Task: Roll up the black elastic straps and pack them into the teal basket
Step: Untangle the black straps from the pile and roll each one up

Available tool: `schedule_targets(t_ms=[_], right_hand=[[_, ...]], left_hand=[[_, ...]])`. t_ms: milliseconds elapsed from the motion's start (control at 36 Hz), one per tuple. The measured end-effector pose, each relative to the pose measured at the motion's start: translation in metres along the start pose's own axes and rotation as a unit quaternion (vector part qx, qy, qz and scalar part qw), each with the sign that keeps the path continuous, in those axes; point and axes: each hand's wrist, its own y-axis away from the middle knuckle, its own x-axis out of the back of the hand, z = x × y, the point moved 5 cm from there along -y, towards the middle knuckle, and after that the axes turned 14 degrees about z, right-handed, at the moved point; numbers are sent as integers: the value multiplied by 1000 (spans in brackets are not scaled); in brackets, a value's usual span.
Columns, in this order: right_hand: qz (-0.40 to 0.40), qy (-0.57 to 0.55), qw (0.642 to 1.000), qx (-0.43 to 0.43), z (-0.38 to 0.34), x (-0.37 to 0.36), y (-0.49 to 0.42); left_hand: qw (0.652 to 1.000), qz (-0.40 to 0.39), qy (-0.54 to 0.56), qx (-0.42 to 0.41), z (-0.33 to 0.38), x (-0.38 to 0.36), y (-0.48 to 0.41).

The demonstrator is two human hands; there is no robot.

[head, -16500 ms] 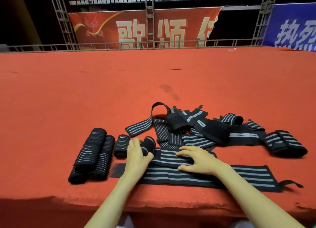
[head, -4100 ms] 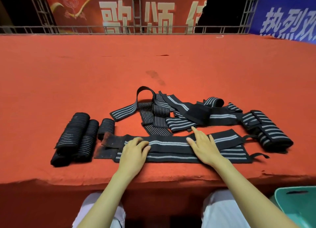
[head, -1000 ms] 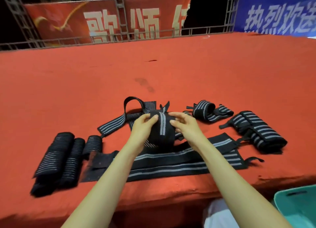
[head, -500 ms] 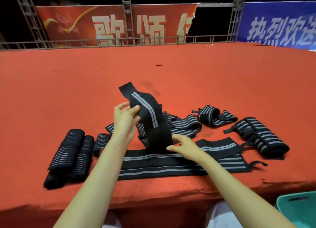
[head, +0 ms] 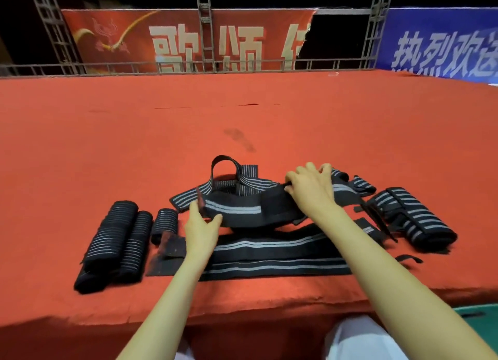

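A black strap with grey stripes (head: 237,210) is stretched sideways just above the red table (head: 242,122). My left hand (head: 202,224) pinches its left end, and my right hand (head: 310,189) grips its right part from above. Below it two long straps (head: 269,254) lie flat near the table's front edge. Three rolled straps (head: 118,238) lie in a row at the left. A loose pile with a loop (head: 231,171) sits behind my hands. Only a corner of the teal basket (head: 482,322) shows at the lower right, below the table edge.
A thick folded strap bundle (head: 412,219) and smaller loose pieces (head: 361,184) lie at the right. A metal railing (head: 188,65) and red and blue banners run along the table's far edge. My white-clad knees (head: 355,338) are under the front edge.
The strap that my left hand held up in the air has come down and now spans sideways between both hands. My right hand moved right and farther back; my left hand dropped lower.
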Motion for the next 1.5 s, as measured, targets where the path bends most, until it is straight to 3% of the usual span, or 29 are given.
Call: schedule_targets(t_ms=[139, 278, 389, 722, 917, 1222, 1500], right_hand=[[-103, -46, 994, 13, 4, -48, 43], [-178, -151, 972, -41, 8, -73, 76], [-173, -206, 961, -60, 6, -80, 90], [-211, -321, 923, -22, -6, -75, 103], [-171, -332, 927, 10, -16, -64, 92], [-218, -326, 920, 15, -5, -66, 95], [-210, -323, 921, 52, -29, -58, 89]], left_hand=[[990, -15, -139, -28, -28, 7, 10], [973, 10, -225, -57, -42, 21, 12], [958, 16, -270, -92, -45, 23, 12], [970, 61, -227, -58, -45, 32, 7], [967, 51, -244, -52, -46, 36, 8], [966, 31, -249, -68, -46, 39, 8], [966, 91, -225, -94, -44, 71, -19]])
